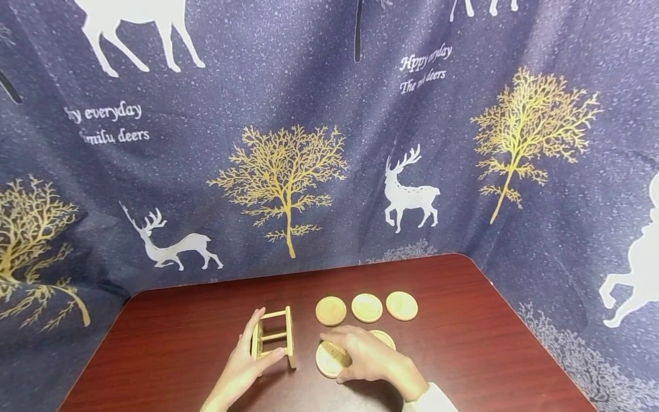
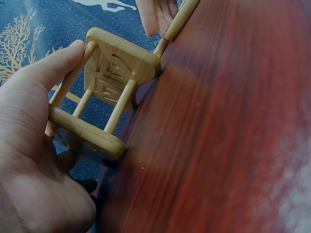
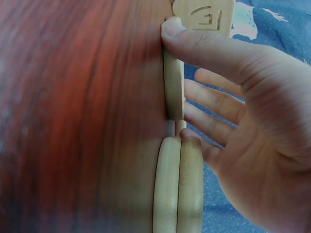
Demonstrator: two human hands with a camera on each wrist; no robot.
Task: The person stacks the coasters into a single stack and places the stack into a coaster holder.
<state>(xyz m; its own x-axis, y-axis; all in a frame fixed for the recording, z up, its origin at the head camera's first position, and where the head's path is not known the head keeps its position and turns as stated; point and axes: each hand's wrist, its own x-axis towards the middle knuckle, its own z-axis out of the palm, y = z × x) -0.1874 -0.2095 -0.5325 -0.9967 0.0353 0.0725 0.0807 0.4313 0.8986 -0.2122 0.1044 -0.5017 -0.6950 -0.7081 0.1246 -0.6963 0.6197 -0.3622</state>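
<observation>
Nearest you, your right hand [image 1: 366,356] arches over a round wooden coaster [image 1: 329,361], thumb at its near rim and fingers curving round towards its far rim; how firmly they press, you cannot tell from here. This coaster lies just left of your right palm, much nearer that hand than the other. Being round, it has no long axis; what counts is that its face lies level with the counter [image 1: 463,349].

To its left, with a strip of bare counter between, your left hand [image 1: 246,357] grips a small wooden rack [image 1: 274,336], thumb on one side and fingers on the other. The rack's end panels stand on edge, running from near to far, and its dowels [image 2: 120,107] cross from left to right, so they point from your left hand towards the coaster. Thus the coaster lies flat beside the rack's right-hand panel [image 2: 109,68], apart from it.

Just behind your right hand, on its wrist side, two stacked coasters [image 3: 192,184] sit partly hidden in the head view. Farther off, three more coasters lie in a row: left [image 1: 331,311], middle [image 1: 367,308] and right [image 1: 402,305]. Beyond the counter hangs a deer-printed curtain [image 1: 304,86].
</observation>
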